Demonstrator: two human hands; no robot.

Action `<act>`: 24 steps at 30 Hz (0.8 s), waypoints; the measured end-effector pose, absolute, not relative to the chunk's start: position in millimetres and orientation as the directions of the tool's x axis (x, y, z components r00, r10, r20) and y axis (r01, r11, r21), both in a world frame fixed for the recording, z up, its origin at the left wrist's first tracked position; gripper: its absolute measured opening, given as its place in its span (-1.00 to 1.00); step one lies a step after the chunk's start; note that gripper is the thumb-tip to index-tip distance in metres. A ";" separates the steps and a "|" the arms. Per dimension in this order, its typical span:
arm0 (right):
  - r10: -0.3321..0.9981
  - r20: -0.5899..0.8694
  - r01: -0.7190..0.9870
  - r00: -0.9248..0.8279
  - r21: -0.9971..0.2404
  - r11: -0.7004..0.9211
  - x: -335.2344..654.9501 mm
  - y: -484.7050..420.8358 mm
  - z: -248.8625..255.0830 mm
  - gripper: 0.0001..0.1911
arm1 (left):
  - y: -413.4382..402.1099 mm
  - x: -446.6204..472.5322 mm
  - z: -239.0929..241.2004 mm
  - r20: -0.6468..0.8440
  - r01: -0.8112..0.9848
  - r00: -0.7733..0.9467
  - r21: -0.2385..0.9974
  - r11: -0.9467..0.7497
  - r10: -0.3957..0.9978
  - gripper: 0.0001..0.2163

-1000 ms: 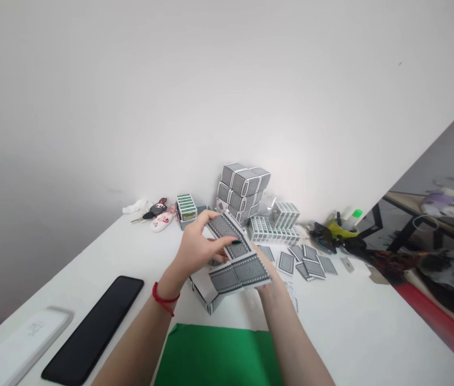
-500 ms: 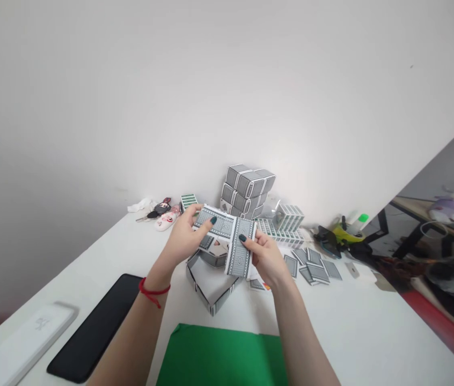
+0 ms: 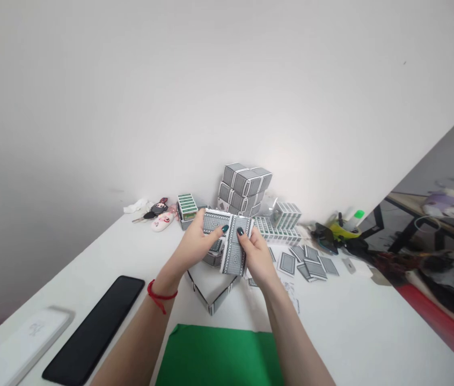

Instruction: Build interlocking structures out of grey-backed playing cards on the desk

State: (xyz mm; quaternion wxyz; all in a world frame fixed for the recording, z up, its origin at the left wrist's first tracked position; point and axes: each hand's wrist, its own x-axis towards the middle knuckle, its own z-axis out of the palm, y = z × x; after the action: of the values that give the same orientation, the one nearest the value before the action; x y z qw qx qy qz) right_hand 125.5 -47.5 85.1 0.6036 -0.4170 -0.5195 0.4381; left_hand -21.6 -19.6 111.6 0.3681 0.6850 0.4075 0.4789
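Note:
My left hand (image 3: 195,242) grips a grey-backed playing card (image 3: 215,222) that lies crosswise, its thumb on the patterned back. A second, more upright playing card (image 3: 233,256) is pinched in my right hand (image 3: 260,256), thumb on top. The two cards meet at a right angle; whether they are joined cannot be seen. Below them on the table stands an open box shape (image 3: 211,300) made of folded cards, with a smaller folded-card piece (image 3: 213,260) partly hidden behind my hands. Loose playing cards (image 3: 287,264) lie to the right.
Stacked card blocks (image 3: 247,185) stand against the wall, beside green-striped card boxes (image 3: 287,214). A green sheet (image 3: 219,354) lies in front. At left are a black phone (image 3: 94,329), a white case (image 3: 21,348) and keychains (image 3: 162,214).
My left hand has moved right and down, bringing its thumb close to the right one. The view has shifted slightly, and more loose cards show beside my right wrist.

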 end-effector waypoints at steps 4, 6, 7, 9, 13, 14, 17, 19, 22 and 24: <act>0.931 0.330 0.036 0.158 -0.944 0.329 122.3 -47.3 83.0 -0.64 | -16.5 -20.9 110.4 0.312 0.185 0.166 0.922 -0.340 0.936 -0.64; 0.944 0.310 0.038 0.115 -0.951 0.308 125.3 -47.2 84.0 -0.63 | -15.0 -21.4 110.0 0.299 0.179 0.133 0.931 -0.319 0.945 -0.64; 0.956 0.284 0.032 0.069 -0.959 0.282 129.5 -46.5 84.9 -0.62 | -14.5 -22.4 110.3 0.298 0.173 0.121 0.933 -0.316 0.947 -0.64; 0.974 0.228 0.071 -0.009 -0.971 0.229 143.8 -43.1 85.7 -0.58 | -14.2 -25.7 111.4 0.302 0.169 0.104 0.934 -0.316 0.948 -0.64; 0.948 0.230 0.569 0.221 -0.820 0.066 184.8 -27.3 71.4 -0.69 | -15.2 -34.4 114.2 0.299 0.186 0.092 0.932 -0.311 0.950 -0.65; 0.943 0.185 0.709 0.276 -0.701 -0.070 193.6 -23.0 63.6 -0.72 | -15.5 -35.8 114.9 0.296 0.187 0.099 0.932 -0.310 0.950 -0.66; 0.917 0.053 0.818 0.396 -0.474 -0.326 209.8 -14.8 36.3 -0.64 | -16.8 -36.7 116.8 0.280 0.174 0.134 0.938 -0.301 0.951 -0.68; 0.895 0.002 0.813 0.446 -0.418 -0.405 213.6 -13.6 21.0 -0.55 | -17.5 -35.7 118.1 0.269 0.167 0.164 0.941 -0.295 0.949 -0.67; 0.865 -0.031 0.801 0.501 -0.363 -0.477 216.1 -13.7 10.3 -0.44 | -17.6 -35.6 118.7 0.258 0.193 0.160 0.938 -0.287 0.953 -0.68; 0.853 -0.030 0.797 0.521 -0.342 -0.498 217.2 -12.3 10.1 -0.41 | -16.6 -37.1 117.7 0.264 0.212 0.133 0.934 -0.288 0.955 -0.68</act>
State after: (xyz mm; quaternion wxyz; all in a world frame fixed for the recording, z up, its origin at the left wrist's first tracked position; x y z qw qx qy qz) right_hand 217.2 -12.3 10.1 0.1441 -0.8600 -0.4796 0.0980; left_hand -37.1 -16.6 117.7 0.3887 0.6447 0.4528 0.4777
